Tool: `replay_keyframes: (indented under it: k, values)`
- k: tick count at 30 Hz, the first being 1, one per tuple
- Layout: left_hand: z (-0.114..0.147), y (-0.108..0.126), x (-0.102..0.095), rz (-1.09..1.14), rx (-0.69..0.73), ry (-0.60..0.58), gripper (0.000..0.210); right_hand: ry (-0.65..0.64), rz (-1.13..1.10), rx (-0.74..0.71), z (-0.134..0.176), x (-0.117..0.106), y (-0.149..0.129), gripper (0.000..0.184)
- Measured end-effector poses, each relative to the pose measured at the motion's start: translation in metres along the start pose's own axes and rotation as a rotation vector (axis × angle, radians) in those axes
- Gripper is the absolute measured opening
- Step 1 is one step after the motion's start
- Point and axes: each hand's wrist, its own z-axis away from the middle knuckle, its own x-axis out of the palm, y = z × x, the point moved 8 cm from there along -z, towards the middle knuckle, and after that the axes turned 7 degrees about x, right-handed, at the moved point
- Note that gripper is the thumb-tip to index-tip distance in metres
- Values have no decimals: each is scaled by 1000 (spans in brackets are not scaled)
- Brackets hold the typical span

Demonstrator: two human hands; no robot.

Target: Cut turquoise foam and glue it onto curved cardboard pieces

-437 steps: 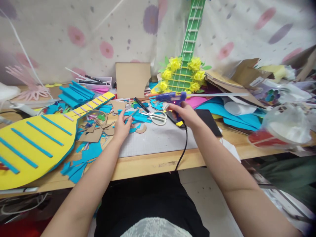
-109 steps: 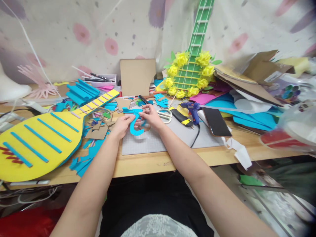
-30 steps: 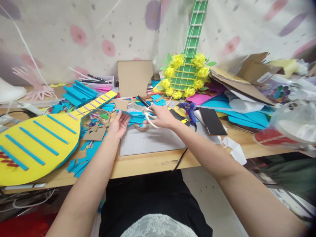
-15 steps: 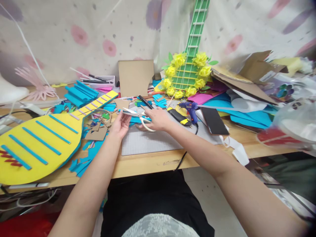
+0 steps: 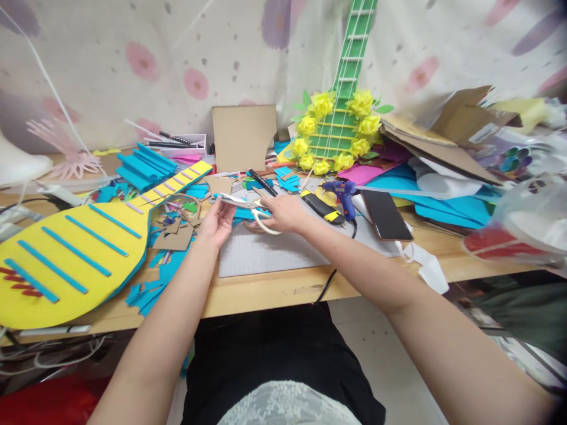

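Observation:
My right hand (image 5: 283,213) is closed around the white handles of a pair of scissors (image 5: 257,208), whose blades point left over the grey cutting mat (image 5: 270,258). Against the blade tips, my left hand (image 5: 217,223) is pinched with its fingers curled upward. What it holds is too small and too covered by the blades to make out. Strips of blue paper (image 5: 241,213) lie just behind and below the scissors. A black marker (image 5: 262,182) rests beyond my right hand, and a black and yellow utility knife (image 5: 322,208) lies to its right.
A yellow cardboard guitar shape (image 5: 75,254) lies at left beside blue scraps (image 5: 153,292) and cardboard bits (image 5: 175,237). Behind stands a green guitar (image 5: 334,133) with yellow flowers. At right are a blue glue gun (image 5: 344,196), a phone (image 5: 385,213) and a plastic tub (image 5: 518,227).
The scissor blades have come together at my left fingers; they were apart before. Both hands stay in nearly the same place.

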Motion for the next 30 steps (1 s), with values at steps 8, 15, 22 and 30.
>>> replay_keyframes:
  k: [8,15,22,30]
  values:
    - [-2,-2,2,18,-7,-31,16,15,14,-9,0,2,6,62]
    - [-1,0,2,-8,31,-42,14,10,15,-9,-2,4,9,62]
    - [-1,0,3,-2,34,-50,14,11,28,-15,-2,2,10,51]
    - [-2,0,3,5,40,-62,16,10,41,-14,-2,4,12,46]
